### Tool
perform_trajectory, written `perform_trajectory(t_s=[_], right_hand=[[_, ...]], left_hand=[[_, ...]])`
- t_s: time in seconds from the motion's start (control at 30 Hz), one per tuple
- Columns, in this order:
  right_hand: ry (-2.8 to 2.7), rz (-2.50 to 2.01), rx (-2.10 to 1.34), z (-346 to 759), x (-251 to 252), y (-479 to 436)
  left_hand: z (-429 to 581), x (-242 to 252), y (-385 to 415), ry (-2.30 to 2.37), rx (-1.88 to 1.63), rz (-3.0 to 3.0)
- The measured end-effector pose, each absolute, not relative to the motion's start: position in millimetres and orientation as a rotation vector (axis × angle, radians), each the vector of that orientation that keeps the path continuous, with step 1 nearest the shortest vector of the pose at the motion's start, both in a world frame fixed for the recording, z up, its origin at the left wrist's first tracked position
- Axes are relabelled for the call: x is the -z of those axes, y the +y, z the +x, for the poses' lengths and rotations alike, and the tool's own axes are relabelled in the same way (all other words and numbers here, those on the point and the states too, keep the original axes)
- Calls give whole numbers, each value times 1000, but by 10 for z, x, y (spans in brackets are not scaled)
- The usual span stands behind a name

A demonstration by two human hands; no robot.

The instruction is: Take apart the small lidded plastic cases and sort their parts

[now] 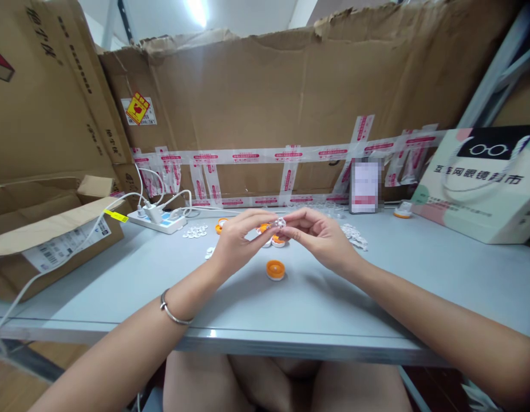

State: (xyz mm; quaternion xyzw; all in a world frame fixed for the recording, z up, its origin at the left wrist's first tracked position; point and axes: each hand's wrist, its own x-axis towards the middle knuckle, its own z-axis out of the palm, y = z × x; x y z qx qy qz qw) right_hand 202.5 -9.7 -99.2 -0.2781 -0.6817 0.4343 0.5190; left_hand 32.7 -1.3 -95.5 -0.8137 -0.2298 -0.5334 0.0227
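Note:
My left hand (241, 237) and my right hand (319, 237) meet above the middle of the table. Between their fingertips is a small white and clear round piece (281, 222), pinched from both sides; its exact kind is too small to make out. On the table just below sits an orange and white round cap (276, 270), its orange hollow side up. More orange and white caps (279, 241) lie behind my fingers, partly hidden. Another orange ring-like cap (221, 224) stands beyond my left hand. Small white discs (195, 232) lie to its left, and a heap of white pieces (354, 237) lies beyond my right hand.
A power strip (157, 220) with plugs and white cables stands at the back left, next to an open cardboard box (54, 240). A phone (366, 186) leans against the taped cardboard wall (265, 97). At the right are a paper bag (479, 189) and a white-orange item (403, 210).

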Motion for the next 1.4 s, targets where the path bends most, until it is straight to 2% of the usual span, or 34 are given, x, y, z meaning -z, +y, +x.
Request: perform_trajectory(t_s=[0.33, 0.9, 1.4], right_hand=[[-1606, -687, -1096, 2034, 991, -83], [-1674, -829, -897, 2037, 1069, -58], [-1474, -841, -1156, 2027, 1080, 17]], left_hand=[[313, 954, -12, -749, 1520, -2606], [366, 1099, 18, -656, 1080, -2371], [373, 1090, -48, -610, 1032, -2291]])
